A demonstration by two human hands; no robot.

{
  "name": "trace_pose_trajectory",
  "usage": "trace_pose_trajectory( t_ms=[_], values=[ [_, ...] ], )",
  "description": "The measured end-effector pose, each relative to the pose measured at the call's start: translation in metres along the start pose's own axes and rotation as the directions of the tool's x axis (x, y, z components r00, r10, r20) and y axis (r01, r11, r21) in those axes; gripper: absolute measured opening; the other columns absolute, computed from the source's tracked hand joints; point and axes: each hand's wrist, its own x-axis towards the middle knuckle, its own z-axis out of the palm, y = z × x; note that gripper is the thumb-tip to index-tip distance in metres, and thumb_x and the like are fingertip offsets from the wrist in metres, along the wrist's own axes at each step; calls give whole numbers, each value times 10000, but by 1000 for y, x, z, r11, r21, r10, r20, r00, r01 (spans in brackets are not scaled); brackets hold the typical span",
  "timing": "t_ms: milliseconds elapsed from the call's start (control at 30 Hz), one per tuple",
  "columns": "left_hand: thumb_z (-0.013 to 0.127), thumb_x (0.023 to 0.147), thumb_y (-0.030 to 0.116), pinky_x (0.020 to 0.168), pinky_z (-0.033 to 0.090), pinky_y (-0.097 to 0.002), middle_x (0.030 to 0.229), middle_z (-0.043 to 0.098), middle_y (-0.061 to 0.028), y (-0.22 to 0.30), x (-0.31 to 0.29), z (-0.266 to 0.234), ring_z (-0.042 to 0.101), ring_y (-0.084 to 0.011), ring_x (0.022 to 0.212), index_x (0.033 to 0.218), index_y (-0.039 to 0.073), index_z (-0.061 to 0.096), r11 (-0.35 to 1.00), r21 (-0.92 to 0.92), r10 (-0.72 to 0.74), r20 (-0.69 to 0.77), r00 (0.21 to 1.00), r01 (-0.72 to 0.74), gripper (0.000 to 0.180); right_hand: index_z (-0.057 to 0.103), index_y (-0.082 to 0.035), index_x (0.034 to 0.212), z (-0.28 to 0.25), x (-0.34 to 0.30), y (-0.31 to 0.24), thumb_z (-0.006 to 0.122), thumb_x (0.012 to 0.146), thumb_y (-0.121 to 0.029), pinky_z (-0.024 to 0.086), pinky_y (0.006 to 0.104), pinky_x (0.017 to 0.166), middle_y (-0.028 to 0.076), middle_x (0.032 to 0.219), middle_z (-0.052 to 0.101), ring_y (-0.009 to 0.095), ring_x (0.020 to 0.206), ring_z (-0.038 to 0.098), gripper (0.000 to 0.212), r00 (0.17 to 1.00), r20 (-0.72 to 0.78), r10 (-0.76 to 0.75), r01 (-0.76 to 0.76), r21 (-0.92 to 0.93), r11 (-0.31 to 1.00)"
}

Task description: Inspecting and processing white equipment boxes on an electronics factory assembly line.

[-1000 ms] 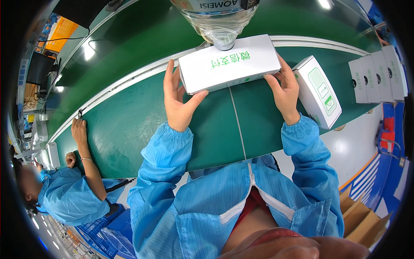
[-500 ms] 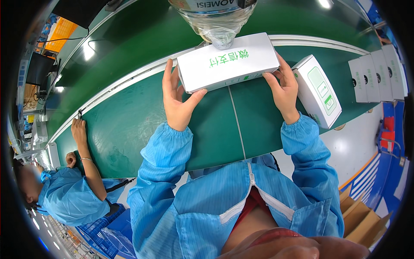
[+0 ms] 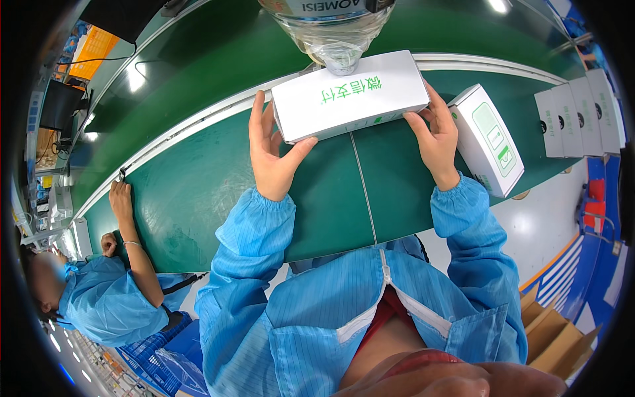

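Note:
Between my two hands is a long white carton [image 3: 350,102] with green print, held near the far side of the green table. My left hand [image 3: 274,155] grips its left end, thumb along the near lower edge and fingers up the end face. At the other end, my right hand [image 3: 433,135] grips it the same way. Above the carton's far edge hangs a device wrapped in clear plastic [image 3: 334,43]; its lower tip meets or overlaps the carton's edge, and I cannot tell which. A second white carton [image 3: 489,140] with a green outline drawing stands just right of my right hand.
Several white cartons [image 3: 579,116] stand in a row at the table's far right. A co-worker [image 3: 119,291] in blue sits at the left, arms on the green table [image 3: 192,192]. A pale rail [image 3: 178,129] borders the table's far side. Brown cardboard [image 3: 555,337] lies at lower right.

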Motion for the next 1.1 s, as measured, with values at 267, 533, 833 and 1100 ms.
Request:
trace_pose_trajectory(
  t_ms=[267,533,833,1100],
  values=[
    [794,686,57,1069,371,-446,1448,395,-230,1,0,1,401,-320,1349,1521,81,187,1000,-5,-5,1,1000,5,1032,496,-43,1382,-1,0,0,698,857,-83,483,349,954,137,1334,558,221,1180,571,563,1000,1,-3,3,0,1000],
    [709,731,-18,1031,421,-369,1355,487,-186,2,0,2,510,-275,1242,1531,61,162,998,39,52,2,999,-52,973,498,-40,1378,0,0,0,704,854,-79,486,347,953,135,1331,561,219,1169,578,564,1000,0,-5,5,3,1000],
    [792,687,50,1072,364,-447,1451,391,-225,3,-1,1,390,-317,1357,1520,77,188,1000,-11,-13,-6,1000,13,1029,497,-36,1378,0,0,1,699,858,-71,489,343,949,134,1337,558,215,1169,578,559,1000,9,-18,18,11,1000],
    [758,689,6,1083,352,-384,1435,407,-180,1,-1,0,435,-278,1313,1522,44,180,999,29,38,25,999,-38,1014,464,-54,1409,-6,-3,-3,704,851,-145,450,357,970,108,1376,534,218,1222,529,614,997,74,-17,13,52,999]
  ],
)
